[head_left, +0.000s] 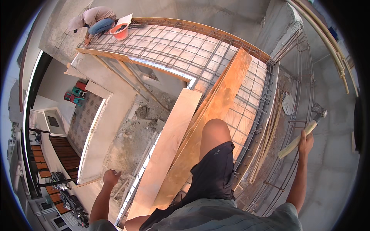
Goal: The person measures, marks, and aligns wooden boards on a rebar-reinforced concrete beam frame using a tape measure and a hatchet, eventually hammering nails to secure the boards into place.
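My right hand (305, 143) grips the pale wooden handle of a hammer (311, 126), held out to the right with its dark metal head upward. On the left, my left hand (111, 177) is curled closed over the drop beside the formwork; whatever may be in its fingers is hidden. Between my arms, long plywood boards (175, 127) lie across a rebar mesh (246, 104). My bent knee is above an orange-brown board (225, 92) at the right of the stack.
At the far left of the mesh another person (94, 21) crouches near an orange bucket (120, 31). Vertical rebar cages (298, 81) stand to my right by a grey wall. Below on the left, there is a rubble-strewn floor (135, 127) and several stacked plastic chairs (76, 94).
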The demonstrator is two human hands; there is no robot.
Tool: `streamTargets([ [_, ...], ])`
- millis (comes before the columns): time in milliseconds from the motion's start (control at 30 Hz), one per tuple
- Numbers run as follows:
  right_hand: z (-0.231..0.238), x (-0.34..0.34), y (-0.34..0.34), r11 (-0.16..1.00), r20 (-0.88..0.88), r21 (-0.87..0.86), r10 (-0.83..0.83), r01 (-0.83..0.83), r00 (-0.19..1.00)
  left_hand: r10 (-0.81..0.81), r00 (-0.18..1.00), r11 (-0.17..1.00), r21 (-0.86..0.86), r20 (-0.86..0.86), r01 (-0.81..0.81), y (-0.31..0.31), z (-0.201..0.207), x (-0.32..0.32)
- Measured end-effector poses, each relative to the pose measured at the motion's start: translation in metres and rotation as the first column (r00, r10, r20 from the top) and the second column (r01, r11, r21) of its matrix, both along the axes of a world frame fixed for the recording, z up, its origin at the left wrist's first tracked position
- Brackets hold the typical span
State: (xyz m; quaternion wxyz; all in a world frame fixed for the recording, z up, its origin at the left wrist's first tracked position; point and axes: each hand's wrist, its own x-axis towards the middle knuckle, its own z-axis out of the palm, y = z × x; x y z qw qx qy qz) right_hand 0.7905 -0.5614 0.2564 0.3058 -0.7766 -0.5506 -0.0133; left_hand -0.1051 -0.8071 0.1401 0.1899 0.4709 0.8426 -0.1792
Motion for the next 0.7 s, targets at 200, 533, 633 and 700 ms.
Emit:
streamTargets([
  [200,-0.007,0.030,0.003,1.000,-0.052,-0.025,-0.007,0.005,0.999,-0.068,0.950,0.984,0.180,0.305,0.012,0.016,-0.157,0.121],
  [533,0.010,-0.014,0.003,0.977,-0.143,0.050,-0.198,0.207,0.970,-0.104,0.958,0.722,0.682,0.268,-0.112,0.247,-0.275,0.277],
  [633,0.006,-0.012,-0.005,0.953,-0.109,-0.015,-0.302,0.303,0.947,-0.166,0.963,0.695,0.718,0.212,-0.038,0.238,-0.280,0.274],
  [700,0.009,-0.029,0.005,0.950,-0.109,-0.007,-0.312,0.313,0.944,-0.168,0.964,0.709,0.705,0.206,-0.027,0.243,-0.278,0.271],
])
